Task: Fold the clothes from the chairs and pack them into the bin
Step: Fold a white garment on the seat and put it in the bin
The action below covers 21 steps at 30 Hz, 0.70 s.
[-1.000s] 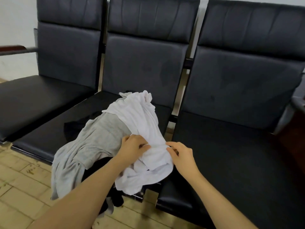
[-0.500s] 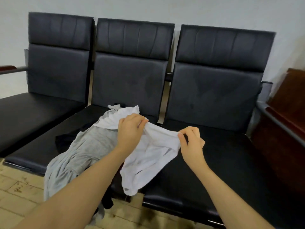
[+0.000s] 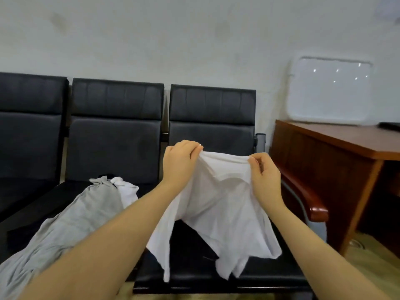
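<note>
White cotton garment (image 3: 218, 204) held up in the air over the right-hand black leather seat (image 3: 194, 271), top edge stretched between both hands, lower part hanging in loose uneven folds down to just above the seat cushion; left hand (image 3: 178, 162) pinching the left end of that top edge, thumb and fingers closed tight on the fabric; right hand (image 3: 263, 177) gripping the right end likewise, fingers curled and clamped on the cloth, palm turned inward; both bare forearms reaching forward from the lower corners of the view; pale grey soft garment (image 3: 71, 224) lying crumpled on the middle black padded seat (image 3: 71, 191), trailing off the front edge toward the lower left; small bunch of white cloth (image 3: 127, 190) resting at the far end of the grey piece, touching it; something dark under the grey fabric, too obscured to identify; row of three joined black chairs (image 3: 116, 118) backed against a pale wall (image 3: 173, 40); reddish-brown wooden armrest (image 3: 307, 198) at the right end of the row; brown wooden desk (image 3: 337, 152) just beside it; white rounded rectangular panel (image 3: 330, 90) leaning against the wall on the desk; no bin in view.
</note>
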### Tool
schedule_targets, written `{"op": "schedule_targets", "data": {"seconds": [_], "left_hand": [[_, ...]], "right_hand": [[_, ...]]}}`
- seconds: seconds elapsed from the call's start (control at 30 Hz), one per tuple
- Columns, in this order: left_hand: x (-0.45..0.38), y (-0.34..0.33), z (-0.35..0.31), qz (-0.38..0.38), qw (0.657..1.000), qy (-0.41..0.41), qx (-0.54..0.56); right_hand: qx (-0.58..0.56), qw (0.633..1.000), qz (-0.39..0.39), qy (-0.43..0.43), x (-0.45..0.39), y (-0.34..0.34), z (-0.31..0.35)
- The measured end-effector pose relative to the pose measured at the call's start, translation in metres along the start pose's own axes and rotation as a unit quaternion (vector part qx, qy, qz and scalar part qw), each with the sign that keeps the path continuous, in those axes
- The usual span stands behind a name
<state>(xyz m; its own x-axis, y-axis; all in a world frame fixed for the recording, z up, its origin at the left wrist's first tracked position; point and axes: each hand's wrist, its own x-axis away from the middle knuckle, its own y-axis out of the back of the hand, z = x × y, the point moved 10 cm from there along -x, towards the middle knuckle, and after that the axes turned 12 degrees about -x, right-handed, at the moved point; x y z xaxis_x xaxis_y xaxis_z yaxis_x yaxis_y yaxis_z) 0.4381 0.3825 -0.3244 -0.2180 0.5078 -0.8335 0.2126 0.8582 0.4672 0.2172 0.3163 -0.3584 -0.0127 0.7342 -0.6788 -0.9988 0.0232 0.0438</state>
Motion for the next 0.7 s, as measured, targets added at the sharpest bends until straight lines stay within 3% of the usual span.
{"op": "schedule_targets", "data": {"seconds": [0.2,0.37,0.5,0.7], "left_hand": [[-0.009,0.008,-0.046,-0.021,1.000,-0.005,0.021],[0.003,0.001,-0.043,-0.020,1.000,-0.011,0.004],[0.022,-0.018,-0.021,0.007,1.000,0.018,-0.001],[0.060,-0.068,0.043,0.076,0.993,0.083,-0.021]], "right_hand": [[0.069,0.997,-0.023,0.019,-0.016,0.049,0.030],[0.132,0.991,-0.015,0.026,-0.011,0.053,0.028],[0.146,0.989,-0.011,0.031,0.004,0.039,0.000],[0.108,0.993,0.030,-0.046,0.034,-0.013,-0.080]]}}
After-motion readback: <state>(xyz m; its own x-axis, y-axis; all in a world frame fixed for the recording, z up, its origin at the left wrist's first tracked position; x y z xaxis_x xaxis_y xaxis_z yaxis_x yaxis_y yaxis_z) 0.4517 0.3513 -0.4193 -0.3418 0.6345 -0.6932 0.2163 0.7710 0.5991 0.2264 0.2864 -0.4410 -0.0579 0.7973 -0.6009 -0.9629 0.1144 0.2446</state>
